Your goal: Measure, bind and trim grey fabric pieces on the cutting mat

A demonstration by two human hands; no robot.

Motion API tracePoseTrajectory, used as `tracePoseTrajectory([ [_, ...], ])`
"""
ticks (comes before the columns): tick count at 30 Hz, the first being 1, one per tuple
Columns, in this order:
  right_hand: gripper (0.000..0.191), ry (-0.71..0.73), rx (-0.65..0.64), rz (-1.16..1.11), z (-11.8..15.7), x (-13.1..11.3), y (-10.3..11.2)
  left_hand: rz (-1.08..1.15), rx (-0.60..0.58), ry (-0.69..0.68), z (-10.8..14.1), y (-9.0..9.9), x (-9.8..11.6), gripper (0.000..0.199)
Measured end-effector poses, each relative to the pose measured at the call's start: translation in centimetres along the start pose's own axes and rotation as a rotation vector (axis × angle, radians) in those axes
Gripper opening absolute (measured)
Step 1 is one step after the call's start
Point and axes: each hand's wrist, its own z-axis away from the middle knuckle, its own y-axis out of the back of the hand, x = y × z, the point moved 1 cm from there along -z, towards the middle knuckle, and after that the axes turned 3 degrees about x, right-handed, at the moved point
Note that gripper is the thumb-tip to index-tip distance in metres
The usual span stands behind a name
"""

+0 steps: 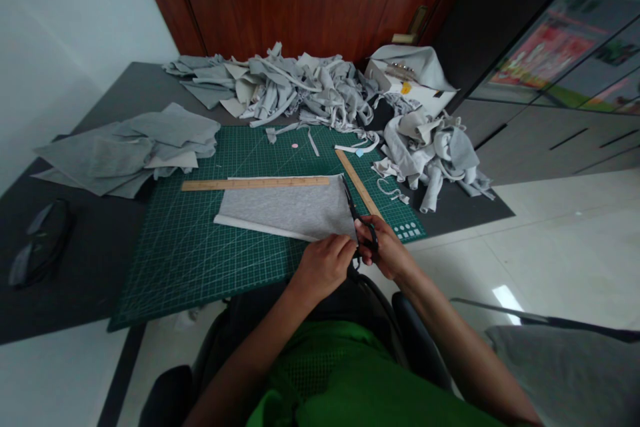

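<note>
A grey piece of fabric (290, 207) lies on the green cutting mat (200, 260), its lower edge folded to a pale strip. Black scissors (351, 202) run along the fabric's right edge, blades pointing away from me. My right hand (383, 247) is closed round the scissors' handles. Just to the left, my left hand (327, 261) pinches the near right corner of the fabric, fingertips close to the handles. One wooden ruler (255, 183) rests across the fabric's far edge. A second wooden ruler (360, 183) slants beside the scissors.
Heaped grey fabric scraps (310, 90) line the back of the dark table (30, 307), with another pile (430, 147) at right. Flat fabric pieces (145, 140) lie at left, near eyeglasses (43, 240). A white box (413, 83) stands at the back right.
</note>
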Motion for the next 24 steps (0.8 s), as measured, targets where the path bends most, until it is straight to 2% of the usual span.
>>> tracePoseTrajectory([
  [10, 0.063, 0.046, 0.005, -0.017, 0.06, 0.89, -0.06, -0.002, 0.025, -0.021, 0.0, -0.02, 0.03, 0.019],
  [16, 0.066, -0.015, 0.028, -0.011, 0.01, 0.34, -0.12, 0.002, 0.008, -0.012, 0.02, -0.02, -0.02, 0.019],
  [24, 0.06, -0.035, 0.053, -0.004, 0.21, 0.11, -0.29, -0.001, -0.016, 0.0, 0.06, -0.05, 0.02, 0.021],
])
